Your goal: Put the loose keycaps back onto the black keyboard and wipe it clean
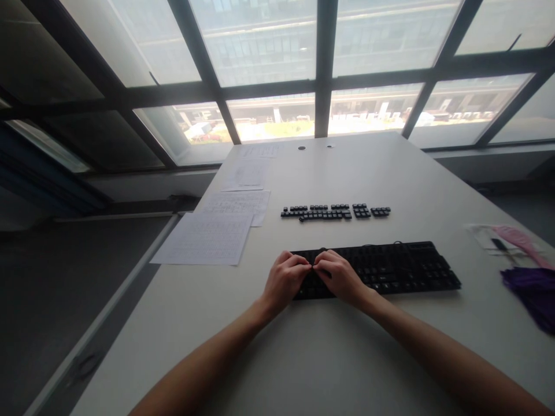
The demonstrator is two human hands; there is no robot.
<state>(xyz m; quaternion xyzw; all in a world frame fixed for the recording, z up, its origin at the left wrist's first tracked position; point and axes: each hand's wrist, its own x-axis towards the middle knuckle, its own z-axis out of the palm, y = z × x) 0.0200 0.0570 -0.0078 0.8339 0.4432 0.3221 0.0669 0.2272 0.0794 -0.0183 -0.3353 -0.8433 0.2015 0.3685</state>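
A black keyboard (390,268) lies flat on the white table, some of its key area looking bare and dark. Over its left part, my left hand (287,278) and my right hand (340,276) meet, thumbs and fingertips pinched close together at one spot among the keys. Whatever sits between the fingertips is too small and dark to make out. Beyond the keyboard, loose black keycaps (325,214) are laid out in rows and small groups.
Printed paper sheets (203,238) run along the table's left edge. At the right lie a purple cloth (529,292), a pink item (518,236) and a small black-ended brush-like tool (499,245). Windows (269,115) stand behind the table (368,167).
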